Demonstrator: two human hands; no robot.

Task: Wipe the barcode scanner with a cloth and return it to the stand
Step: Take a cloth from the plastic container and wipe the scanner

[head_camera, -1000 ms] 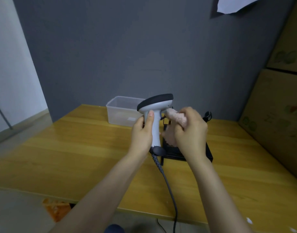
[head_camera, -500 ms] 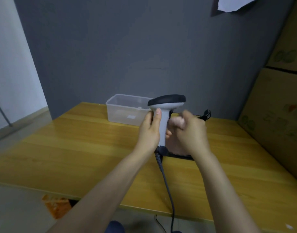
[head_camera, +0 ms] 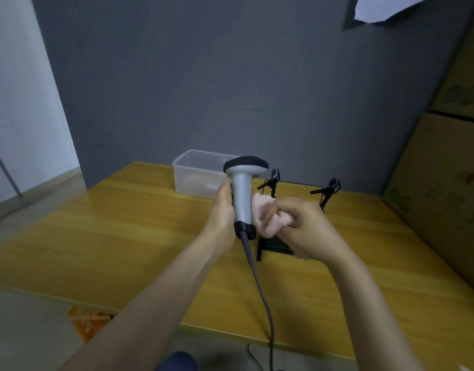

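Yellow table (head_camera: 139, 236); grey scanner (head_camera: 242, 199) upright, black-capped, corded.

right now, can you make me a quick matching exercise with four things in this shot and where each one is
Things:
1. barcode scanner
2. pink cloth
3. clear plastic tub
4. black stand

Places:
A. on the table at its far edge, by the grey wall
B. bunched in the right hand, against the scanner's handle
C. on the table, partly hidden behind the right hand
D. held upright in the left hand

Pairs: 1-D, 2-B, 3-A, 4-C
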